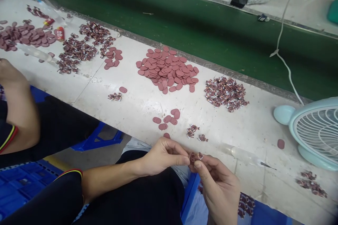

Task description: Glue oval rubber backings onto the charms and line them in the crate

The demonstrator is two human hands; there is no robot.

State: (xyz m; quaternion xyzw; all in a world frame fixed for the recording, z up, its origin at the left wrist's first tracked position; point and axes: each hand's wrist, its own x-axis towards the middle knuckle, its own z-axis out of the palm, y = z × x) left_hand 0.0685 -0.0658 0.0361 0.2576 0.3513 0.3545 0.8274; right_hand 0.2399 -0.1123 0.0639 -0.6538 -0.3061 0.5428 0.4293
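At the table's near edge, both my hands meet around a small brown figure piece (200, 156) with a pale and orange trim. My left hand (167, 156) pinches its left side between thumb and forefinger. From the right, my right hand (218, 181) grips it with thumb and fingers, and the fingertips hide part of it. Just beyond them lie a few similar brown figure pieces (192, 130) and several loose reddish-brown oval discs (167, 119). Farther back are a large heap of these discs (166, 70) and a heap of figure pieces (225, 92).
A light blue fan (317, 130) stands at the right, near a clear bottle with a thin dark tip (245, 155). On the left a co-worker's arm (21, 109) reaches over the edge, near more heaps (76, 51). Behind the table runs a green belt (185, 24). A blue bin (190, 197) sits below.
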